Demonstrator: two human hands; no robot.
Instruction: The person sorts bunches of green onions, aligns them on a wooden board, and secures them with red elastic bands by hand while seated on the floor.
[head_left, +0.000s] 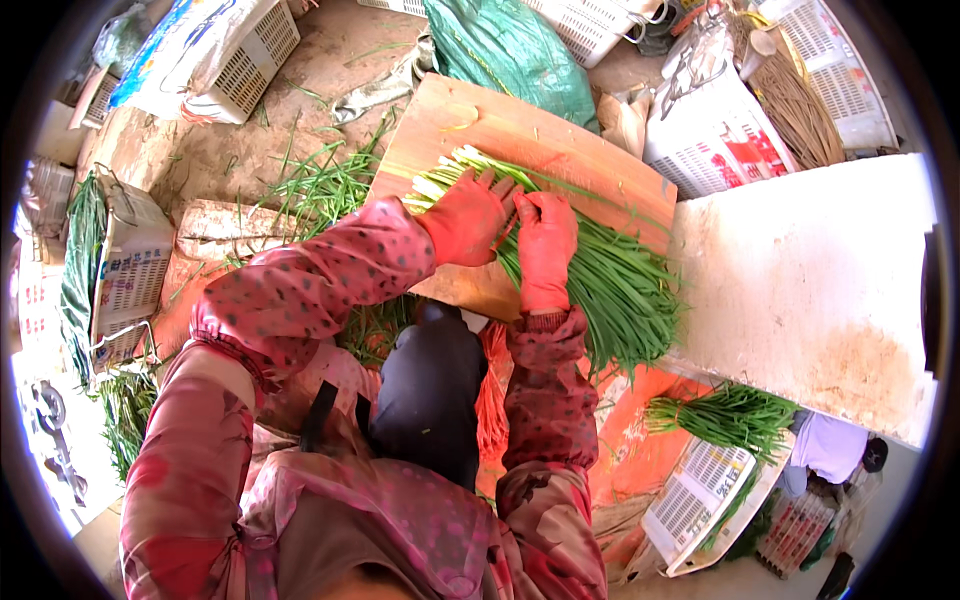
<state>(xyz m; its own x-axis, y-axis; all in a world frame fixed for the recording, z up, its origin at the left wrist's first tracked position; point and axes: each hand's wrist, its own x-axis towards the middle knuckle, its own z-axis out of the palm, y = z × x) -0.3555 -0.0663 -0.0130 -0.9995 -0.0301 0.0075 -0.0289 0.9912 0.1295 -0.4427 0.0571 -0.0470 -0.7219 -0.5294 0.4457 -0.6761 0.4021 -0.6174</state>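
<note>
A bundle of long green garlic chives (619, 292) lies across a wooden board (600, 180), its pale cut ends to the upper left and its leaves fanning off the lower right edge. My left hand (472, 217), in a red rubber glove, holds the bundle near the pale end, fingers laid over the stalks. Close beside it my right hand (547, 240), gloved alike, has its fingertips pinched on a thin red tie strand (507, 229) at the bundle. The underside of the bundle is hidden.
Loose chives (330, 187) lie left of the board. Red strands (493, 390) hang by my knee. A green woven sack (517, 60) stands beyond the board, a white slab (795, 292) to the right. Another chive bundle (720, 416) rests above a white crate (697, 487). A person (829, 446) is at lower right.
</note>
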